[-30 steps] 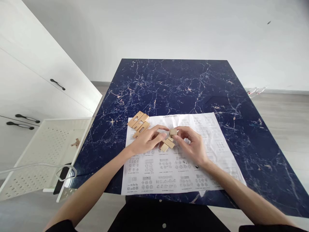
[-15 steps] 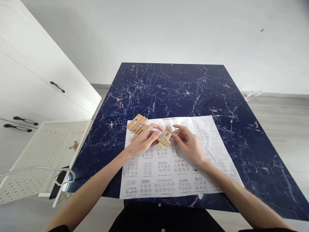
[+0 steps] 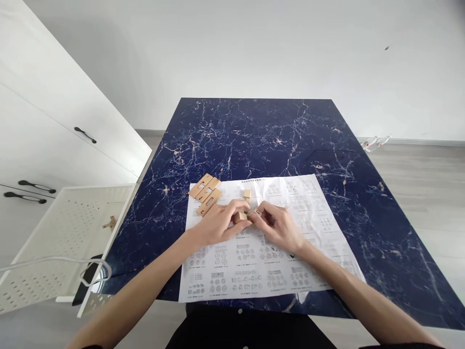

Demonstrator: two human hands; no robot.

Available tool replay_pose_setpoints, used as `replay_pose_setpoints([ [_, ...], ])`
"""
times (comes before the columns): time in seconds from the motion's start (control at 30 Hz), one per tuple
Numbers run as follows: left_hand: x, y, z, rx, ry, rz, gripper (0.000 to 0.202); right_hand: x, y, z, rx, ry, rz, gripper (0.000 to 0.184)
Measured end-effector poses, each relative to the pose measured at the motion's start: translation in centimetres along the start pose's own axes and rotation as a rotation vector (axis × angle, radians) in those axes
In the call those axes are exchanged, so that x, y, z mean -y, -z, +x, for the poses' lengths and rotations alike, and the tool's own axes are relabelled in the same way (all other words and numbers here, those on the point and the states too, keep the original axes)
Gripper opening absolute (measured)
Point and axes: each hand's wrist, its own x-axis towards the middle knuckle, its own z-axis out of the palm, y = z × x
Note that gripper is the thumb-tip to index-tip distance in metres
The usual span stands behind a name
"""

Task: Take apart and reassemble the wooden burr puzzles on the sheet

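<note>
We seem to be in a room of a home. White cupboards (image 3: 54,121) with black handles (image 3: 85,135) stand beside a plain white wall (image 3: 254,48). The floor (image 3: 417,165) is pale boards, and a dark blue marble-patterned table (image 3: 254,135) bears wooden pieces (image 3: 240,216) on a printed sheet (image 3: 290,261).

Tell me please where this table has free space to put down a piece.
The far half of the table, beyond the paper sheet, is bare; so is the strip right of the sheet. It is crowded at the sheet's far left: the left hand and right hand grip the wooden blocks, beside three flat pieces.
</note>
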Motion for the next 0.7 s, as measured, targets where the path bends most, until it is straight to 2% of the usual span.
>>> replay_pose_setpoints([
  [0.1, 0.3, -0.7, -0.1, -0.086, -0.173, 0.220, 0.030, 0.1, -0.3, 0.0, -0.053, -0.052, 0.002, 0.044],
  [0.2, 0.2, -0.9, 0.1, -0.105, -0.242, 0.322, 0.022, 0.2, -0.7, -0.2, -0.105, -0.104, 0.024, 0.046],
  [0.4, -0.6, -0.6, 0.4, 0.013, -0.233, 0.316, 0.015, 0.3, -1.3, -0.5, -0.139, -0.181, 0.097, 0.049],
  [0.5, -0.9, -1.0, 0.3, 0.028, -0.381, 0.427, 0.014, 0.0, -1.2, -0.4, -0.166, -0.253, 0.149, 0.048],
  [0.6, -1.0, -1.7, 0.1, -0.071, -0.563, 0.432, 0.012, -0.4, -0.5, 0.1, -0.238, -0.314, 0.168, 0.047],
  [0.63, -1.0, -1.8, 0.0, -0.121, -0.578, 0.397, 0.012, -0.5, -0.3, 0.2, -0.240, -0.316, 0.167, 0.046],
  [0.7, -0.7, -1.6, 0.0, -0.224, -0.521, 0.306, 0.012, -0.7, 0.2, 0.5, -0.217, -0.309, 0.156, 0.045],
])
